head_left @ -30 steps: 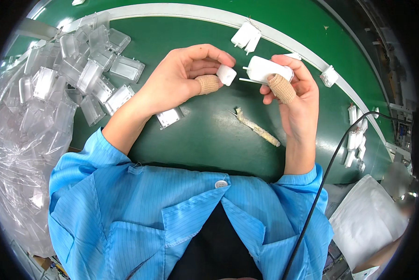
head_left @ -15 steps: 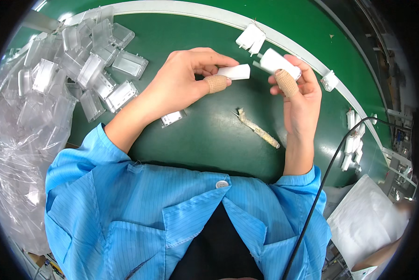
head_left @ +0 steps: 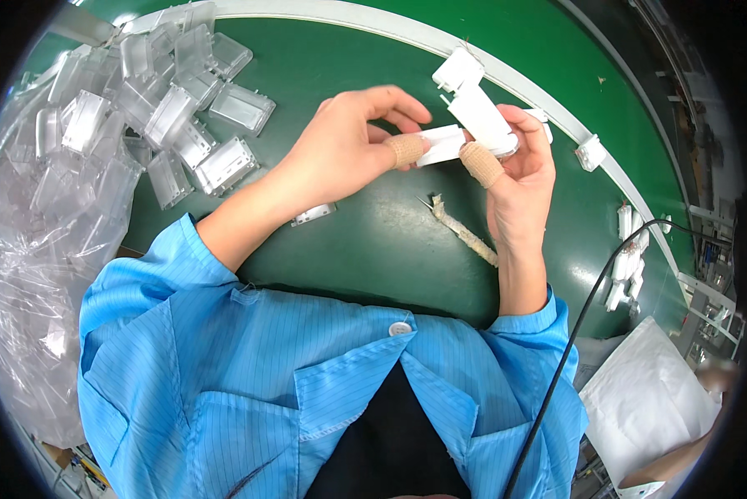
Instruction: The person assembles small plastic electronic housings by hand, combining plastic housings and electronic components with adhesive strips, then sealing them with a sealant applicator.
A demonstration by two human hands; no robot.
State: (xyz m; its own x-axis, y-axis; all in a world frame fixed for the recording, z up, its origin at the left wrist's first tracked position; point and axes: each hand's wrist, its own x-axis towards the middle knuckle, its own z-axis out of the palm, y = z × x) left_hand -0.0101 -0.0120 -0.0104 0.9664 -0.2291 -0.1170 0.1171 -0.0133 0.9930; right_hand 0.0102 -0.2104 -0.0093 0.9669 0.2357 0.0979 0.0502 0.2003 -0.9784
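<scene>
Left hand (head_left: 340, 154) pinching flat white strip piece (head_left: 440, 143) between taped thumb and fingers, over green mat (head_left: 373, 241) near centre-top. Right hand (head_left: 519, 179) closed around white plastic housing (head_left: 482, 116), tilted toward 11 o'clock, touching the strip. Taped stick tool (head_left: 465, 233) lying loose at 5 o'clock from the hands. Clear plastic cases (head_left: 170, 116) piled at 9–10 o'clock. More white parts (head_left: 627, 258) at 3 o'clock.

Both forearms are reaching in from the near edge, blue sleeves pushed back from the wrists. The left hand (head_left: 340, 145) is pinching with its taped thumb. The right hand (head_left: 519, 179) is gripping, its taped thumb pressing leftward.
</scene>
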